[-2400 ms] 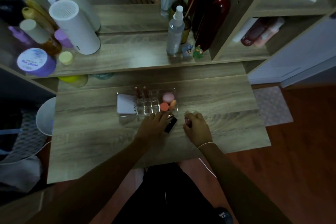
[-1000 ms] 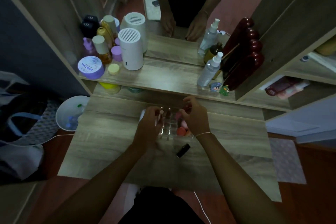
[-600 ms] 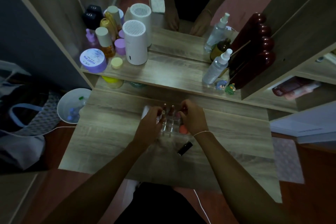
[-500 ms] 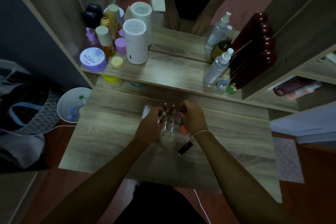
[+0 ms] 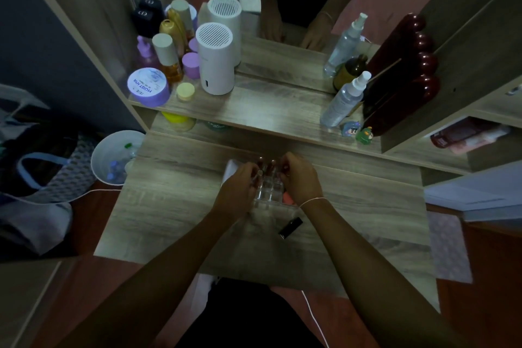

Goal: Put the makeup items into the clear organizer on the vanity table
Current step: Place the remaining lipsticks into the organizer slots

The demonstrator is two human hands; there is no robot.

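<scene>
The clear organizer [image 5: 268, 191] stands on the wooden vanity table [image 5: 175, 206], mostly covered by both hands. My left hand [image 5: 236, 191] hovers over its left side, fingers pinched on a small pale-tipped makeup stick. My right hand [image 5: 300, 178] is over its right side, fingers closed on a small reddish item at the back row. Dark lipstick tops [image 5: 267, 162] show between the hands. A white compact [image 5: 230, 169] peeks out at the left, an orange sponge [image 5: 288, 198] at the right. A black lipstick tube [image 5: 291, 226] lies on the table just in front of the organizer.
On the shelf behind stand a white cylindrical device [image 5: 214, 61], a purple jar [image 5: 148, 86], several bottles, two spray bottles [image 5: 343, 99] and a dark red bottle [image 5: 401, 93]. A mirror backs the shelf. A white bin [image 5: 113, 158] sits left of the table.
Both hands left the table's front, where the black tube stayed, and moved up over the organizer. In the last half second they hardly shifted.
</scene>
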